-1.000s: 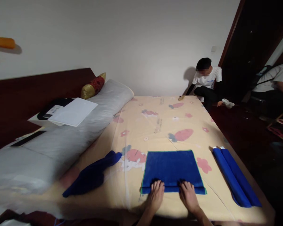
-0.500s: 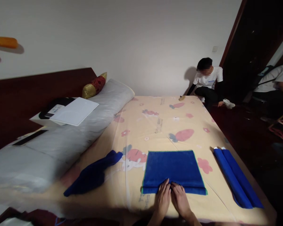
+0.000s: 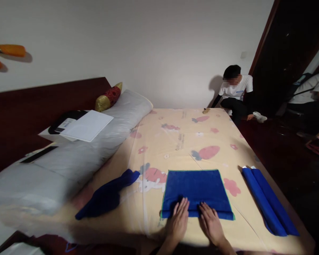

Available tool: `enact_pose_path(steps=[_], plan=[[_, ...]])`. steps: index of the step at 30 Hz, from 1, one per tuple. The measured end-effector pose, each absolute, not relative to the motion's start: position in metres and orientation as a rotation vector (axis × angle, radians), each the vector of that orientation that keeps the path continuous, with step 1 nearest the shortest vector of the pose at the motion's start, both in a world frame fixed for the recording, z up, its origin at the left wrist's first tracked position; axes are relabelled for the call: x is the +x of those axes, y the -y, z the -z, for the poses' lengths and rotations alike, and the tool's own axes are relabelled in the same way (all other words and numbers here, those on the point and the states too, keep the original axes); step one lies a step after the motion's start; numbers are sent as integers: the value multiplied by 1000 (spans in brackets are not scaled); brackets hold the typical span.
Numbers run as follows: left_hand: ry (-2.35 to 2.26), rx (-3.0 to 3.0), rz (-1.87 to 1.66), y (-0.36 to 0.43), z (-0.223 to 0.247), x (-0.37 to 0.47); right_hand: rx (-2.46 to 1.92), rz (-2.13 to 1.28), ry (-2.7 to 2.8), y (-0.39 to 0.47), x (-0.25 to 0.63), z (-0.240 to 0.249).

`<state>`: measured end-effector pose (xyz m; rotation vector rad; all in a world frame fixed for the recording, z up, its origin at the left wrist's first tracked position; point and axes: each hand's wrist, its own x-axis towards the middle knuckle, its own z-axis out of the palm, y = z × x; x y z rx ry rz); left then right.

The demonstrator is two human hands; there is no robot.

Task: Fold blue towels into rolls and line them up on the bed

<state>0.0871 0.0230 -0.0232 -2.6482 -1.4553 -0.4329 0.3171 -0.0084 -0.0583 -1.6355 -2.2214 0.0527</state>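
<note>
A blue cloth [image 3: 198, 186] with green edging lies spread on the bed, its near edge turned into a narrow roll. My left hand [image 3: 180, 217] rests flat on the left part of that roll, fingers stretched out. On the roll's right part lies my right hand [image 3: 211, 220], likewise flat with its fingers extended. Two rolled blue cloths [image 3: 268, 202] lie side by side to the right, white showing at their far ends. Left of the spread cloth is a crumpled blue cloth [image 3: 106, 196].
The bed sheet [image 3: 172, 138] has carrot and flower prints. Along the headboard [image 3: 42, 106] lies a long grey bundle [image 3: 95, 152] carrying a white box lid [image 3: 87, 125] and a red-gold cushion [image 3: 110, 97]. A person [image 3: 235, 92] sits beyond the bed; another person [image 3: 308, 92] is at far right.
My hands have moved apart along the roll, the left one leftward and the right one rightward. Their fingers have gone from curled together to stretched flat.
</note>
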Motion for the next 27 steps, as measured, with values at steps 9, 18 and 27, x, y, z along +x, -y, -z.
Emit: enact_pose_path(steps=[9,18,27], plan=[[1674,-2325,367,-30,40,-5,-1865,160,2067,7,416,71],[1121,-2591,273,-11,46,-26,-1557,353,2315,42,428,73],[1730,-2666,191,-28,33,4,-1778,-117,2240,10,415,41]])
